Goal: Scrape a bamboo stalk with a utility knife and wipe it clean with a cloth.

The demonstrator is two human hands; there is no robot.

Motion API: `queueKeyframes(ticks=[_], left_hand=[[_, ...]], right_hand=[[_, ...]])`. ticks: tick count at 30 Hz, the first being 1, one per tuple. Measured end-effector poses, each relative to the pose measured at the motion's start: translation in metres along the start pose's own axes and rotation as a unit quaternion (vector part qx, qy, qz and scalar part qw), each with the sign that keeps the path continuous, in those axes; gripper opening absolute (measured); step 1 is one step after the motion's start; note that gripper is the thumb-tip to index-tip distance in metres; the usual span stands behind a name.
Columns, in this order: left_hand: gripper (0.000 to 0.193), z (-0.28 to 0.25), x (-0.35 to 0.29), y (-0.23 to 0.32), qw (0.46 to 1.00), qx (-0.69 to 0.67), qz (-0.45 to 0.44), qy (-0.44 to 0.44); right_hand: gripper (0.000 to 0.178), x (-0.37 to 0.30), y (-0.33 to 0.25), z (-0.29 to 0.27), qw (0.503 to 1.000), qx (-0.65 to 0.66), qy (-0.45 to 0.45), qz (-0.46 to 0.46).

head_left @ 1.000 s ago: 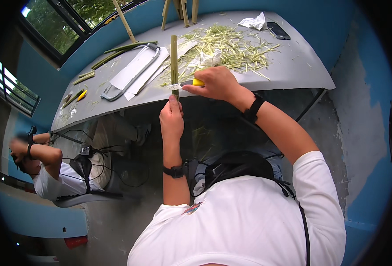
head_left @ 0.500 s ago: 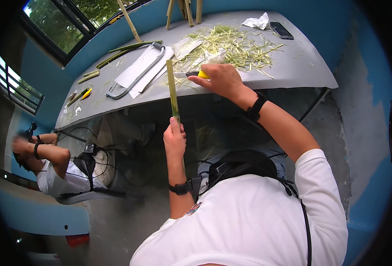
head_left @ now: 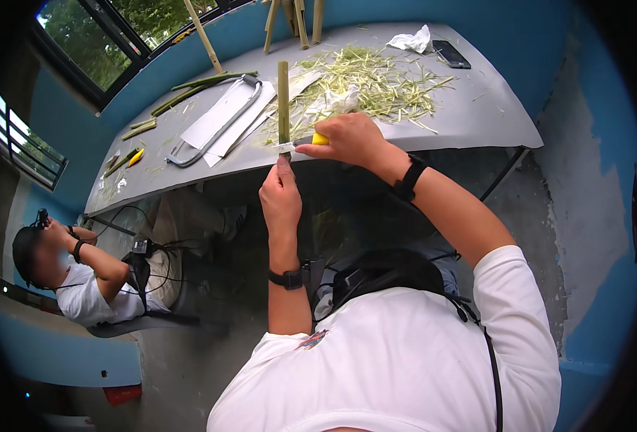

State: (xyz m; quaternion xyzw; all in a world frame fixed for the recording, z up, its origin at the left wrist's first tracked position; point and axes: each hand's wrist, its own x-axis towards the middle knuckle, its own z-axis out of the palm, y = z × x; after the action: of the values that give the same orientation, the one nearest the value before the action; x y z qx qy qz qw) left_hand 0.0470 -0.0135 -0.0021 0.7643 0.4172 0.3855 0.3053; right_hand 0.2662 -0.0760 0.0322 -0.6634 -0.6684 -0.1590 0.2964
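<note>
My left hand (head_left: 280,200) is closed around the lower part of a green bamboo stick (head_left: 284,97), which stands roughly upright with its top over the table. In my right hand (head_left: 356,138) is a knife with a yellow handle (head_left: 320,138). Its pale blade (head_left: 284,148) crosses the stick just above my left thumb and touches it. The stick's bottom end is hidden by my left hand and forearm. Beyond the knife lies a heap of thin green shavings (head_left: 397,90), spread over the table.
On the grey table (head_left: 477,119) are a hacksaw frame (head_left: 221,122), white paper sheets (head_left: 207,129), bamboo pieces (head_left: 181,99), a yellow tool (head_left: 136,156), crumpled tissue (head_left: 412,41) and a phone (head_left: 451,54). Bamboo poles (head_left: 304,21) lean behind it. Another person (head_left: 95,273) sits at left.
The knife has slid down the stick from near its top to just above my left thumb. My left hand and the stick have risen toward the table. The other person's head has shifted.
</note>
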Motion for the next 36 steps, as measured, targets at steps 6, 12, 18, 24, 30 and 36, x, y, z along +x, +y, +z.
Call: queueKeyframes(ticks=[6,12,18,24,30,36], left_hand=[[0.067,-0.008,-0.029,-0.015,1.000,0.011,-0.023,-0.014],[0.066,-0.015,-0.066,-0.046,0.992,-0.059,-0.110,0.009],[0.070,-0.020,-0.015,-0.015,1.000,0.009,-0.011,0.015],[0.067,0.003,0.009,-0.001,0.998,0.042,0.016,0.036],[0.057,0.006,0.001,0.013,0.996,0.066,0.033,0.046],[0.054,-0.004,-0.038,-0.009,0.995,0.101,-0.006,0.012]], right_hand=[[0.074,0.004,-0.005,0.013,0.993,-0.011,0.086,0.077],[0.076,0.002,-0.002,0.010,0.992,-0.007,0.087,0.090],[0.075,0.001,-0.006,0.001,0.999,0.026,0.026,0.034],[0.078,0.002,0.000,0.003,0.999,0.037,0.012,0.009],[0.079,0.000,0.000,0.003,1.000,0.011,0.005,0.015],[0.075,0.003,-0.002,0.017,0.990,-0.035,0.105,0.090]])
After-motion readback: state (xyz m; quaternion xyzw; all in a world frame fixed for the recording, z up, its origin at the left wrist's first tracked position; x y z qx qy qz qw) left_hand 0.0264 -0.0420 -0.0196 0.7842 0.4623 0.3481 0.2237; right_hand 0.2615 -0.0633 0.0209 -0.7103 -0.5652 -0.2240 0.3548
